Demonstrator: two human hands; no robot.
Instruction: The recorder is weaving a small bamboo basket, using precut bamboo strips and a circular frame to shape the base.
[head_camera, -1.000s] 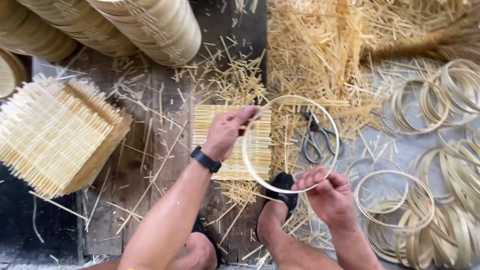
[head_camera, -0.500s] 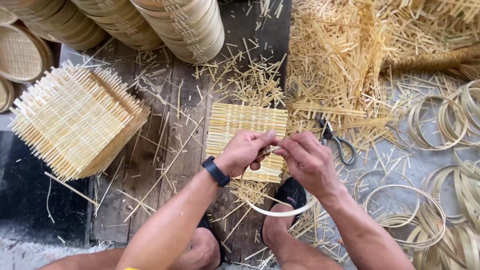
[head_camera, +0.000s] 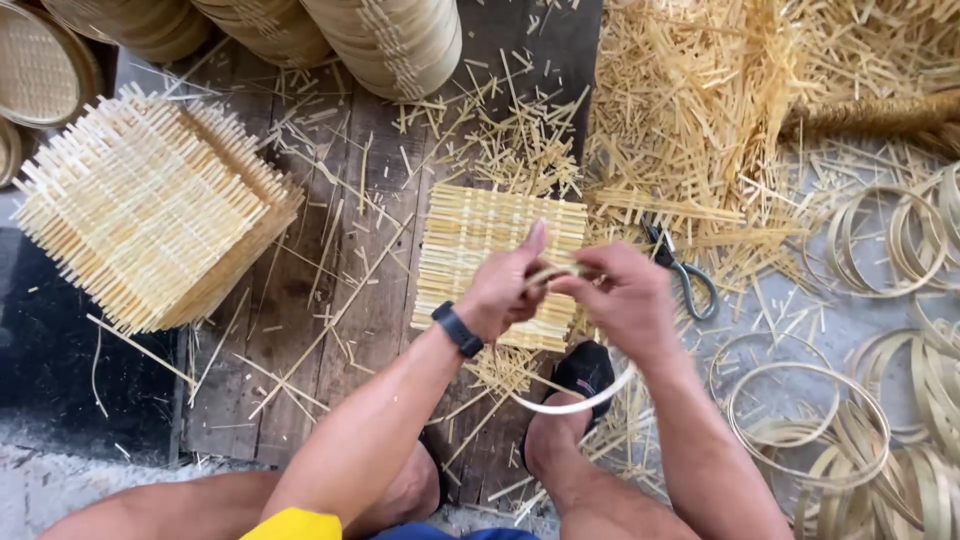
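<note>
My left hand, with a black watch at the wrist, and my right hand meet over a square woven bamboo mat lying on the wooden boards. Both pinch the top of a thin pale bamboo ring, which is tilted toward me so that its lower arc curves below my hands, above my foot. The part of the ring between my fingers is hidden. Black-handled scissors lie on the ground just right of my right hand.
A stack of square woven mats stands at the left. Round bamboo baskets are stacked along the top. Loose bamboo splints pile up at upper right, and several bamboo rings lie at the right.
My hands, apart a second ago with the ring held flat and wide, have come together over the mat. The ring has tipped down toward me. The view has shifted.
</note>
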